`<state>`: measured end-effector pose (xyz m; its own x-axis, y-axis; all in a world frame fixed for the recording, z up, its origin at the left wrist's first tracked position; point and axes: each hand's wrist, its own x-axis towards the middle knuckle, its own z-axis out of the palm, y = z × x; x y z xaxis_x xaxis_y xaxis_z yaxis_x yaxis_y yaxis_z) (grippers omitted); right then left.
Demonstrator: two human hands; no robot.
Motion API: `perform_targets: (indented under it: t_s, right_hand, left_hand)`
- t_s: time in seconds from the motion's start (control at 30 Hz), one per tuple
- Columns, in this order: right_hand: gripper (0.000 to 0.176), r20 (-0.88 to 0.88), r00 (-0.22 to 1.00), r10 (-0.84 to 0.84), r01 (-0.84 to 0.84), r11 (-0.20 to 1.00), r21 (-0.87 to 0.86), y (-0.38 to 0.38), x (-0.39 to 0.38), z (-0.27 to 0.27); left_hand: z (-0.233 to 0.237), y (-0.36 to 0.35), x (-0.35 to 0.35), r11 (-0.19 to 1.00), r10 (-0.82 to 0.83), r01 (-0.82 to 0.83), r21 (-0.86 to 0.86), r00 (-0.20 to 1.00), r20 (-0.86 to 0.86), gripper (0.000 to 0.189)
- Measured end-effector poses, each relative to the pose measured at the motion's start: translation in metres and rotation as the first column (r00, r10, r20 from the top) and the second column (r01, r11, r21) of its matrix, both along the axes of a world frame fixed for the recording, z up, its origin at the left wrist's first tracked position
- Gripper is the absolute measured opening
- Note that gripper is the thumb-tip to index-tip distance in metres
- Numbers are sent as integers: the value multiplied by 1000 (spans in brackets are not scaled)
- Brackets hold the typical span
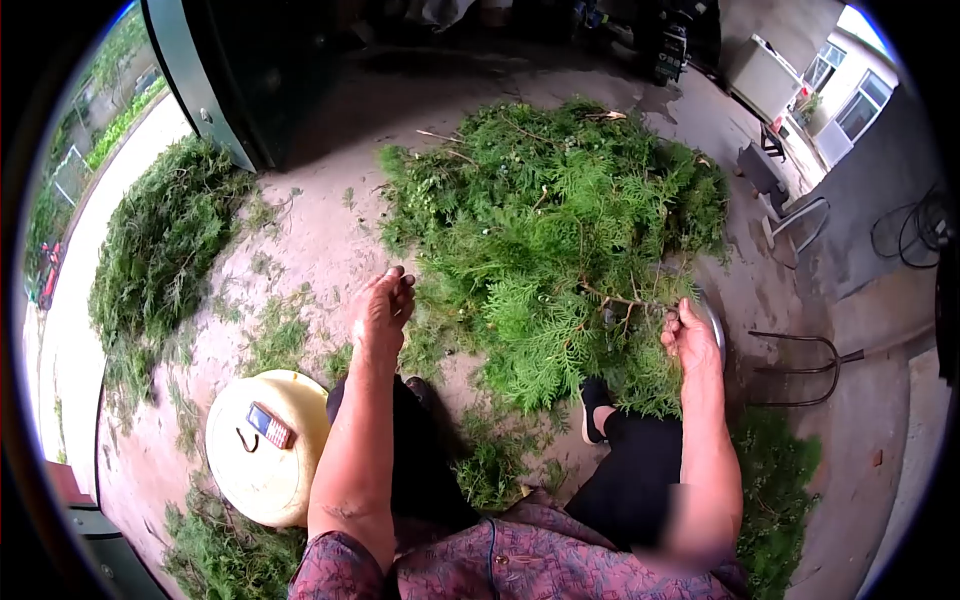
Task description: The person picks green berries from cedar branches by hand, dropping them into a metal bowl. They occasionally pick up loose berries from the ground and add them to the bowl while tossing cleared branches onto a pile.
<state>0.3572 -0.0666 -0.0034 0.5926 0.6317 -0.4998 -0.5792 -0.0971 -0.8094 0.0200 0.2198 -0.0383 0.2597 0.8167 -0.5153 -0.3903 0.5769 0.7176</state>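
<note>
A big heap of green conifer branches (545, 225) lies on the concrete ground in front of me. My right hand (688, 338) grips a thin woody branch (615, 298) at the heap's near right edge. My left hand (382, 305) hovers just left of the heap with fingers bunched together; I cannot make out anything in it. My knees in dark trousers and a black shoe (592, 398) show below the hands.
A second pile of cut greenery (160, 245) lies at the left by a dark green door (225, 70). A pale yellow upturned basin (262, 450) with a small packet on it sits by my left knee. A metal wire stand (800, 370) and chairs are at the right.
</note>
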Motion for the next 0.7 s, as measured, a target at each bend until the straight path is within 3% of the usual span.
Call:
perform_targets:
  t_s: [0.03, 0.07, 0.13, 0.2, 0.27, 0.3, 0.33, 0.4, 0.47, 0.53, 0.6, 0.67, 0.7]
  right_hand:
    - [22, -37, 999, 8, -8, 1000, -7, 6, -3, -1]
    - [22, -38, 998, -43, 43, 999, 0, 14, -8, -4]
    - [22, -43, 989, -141, 141, 990, 17, 31, -22, -14]
    - [22, -61, 991, -122, 125, 991, 47, 44, -32, -19]
    - [22, -89, 995, -47, 50, 998, 35, 54, -42, -23]
    - [22, -90, 995, -31, 33, 999, 12, 60, -50, -19]
    - [21, -52, 999, -5, 5, 1000, 6, 66, -59, -16]
    - [20, 26, 998, 50, -50, 999, -4, 77, -73, -4]
    - [18, 103, 990, 100, -98, 995, -29, 82, -77, 6]
    - [18, 309, 933, 183, -156, 982, -110, 88, -74, 13]
    - [17, 538, 787, 301, -128, 933, -335, 95, -67, 17]
    - [20, 577, 601, 554, -175, 795, -581, 102, -64, 23]
    - [18, 583, 501, 640, -235, 749, -619, 106, -68, 19]
  left_hand:
    - [-2, 0, -2, 998, -68, 67, 20, 997, 32, 15]
    - [-2, -1, -3, 979, -150, 147, 140, 989, 10, 23]
    - [16, -10, -3, 930, -314, 307, 201, 949, 1, 38]
    - [31, -22, 3, 903, -416, 391, 176, 899, 139, 53]
    - [29, -31, 17, 914, -379, 375, 157, 925, -8, 64]
    - [19, -34, 27, 931, -304, 315, 183, 949, -86, 58]
    - [19, -31, 27, 908, -399, 380, 174, 913, 87, 38]
    - [13, -30, 27, 969, -236, 225, 100, 965, 115, 22]
    - [-15, -22, 22, 923, -162, 130, 362, 985, 59, 25]
    - [-23, -18, 30, 890, 185, -127, 439, 978, -92, 26]
    - [-17, -11, 21, 749, 437, -145, 646, 841, -319, 30]
    - [8, -10, -2, 704, 102, 214, 677, 913, -395, 29]
    - [17, -11, -10, 602, -75, 426, 675, 872, -483, 30]
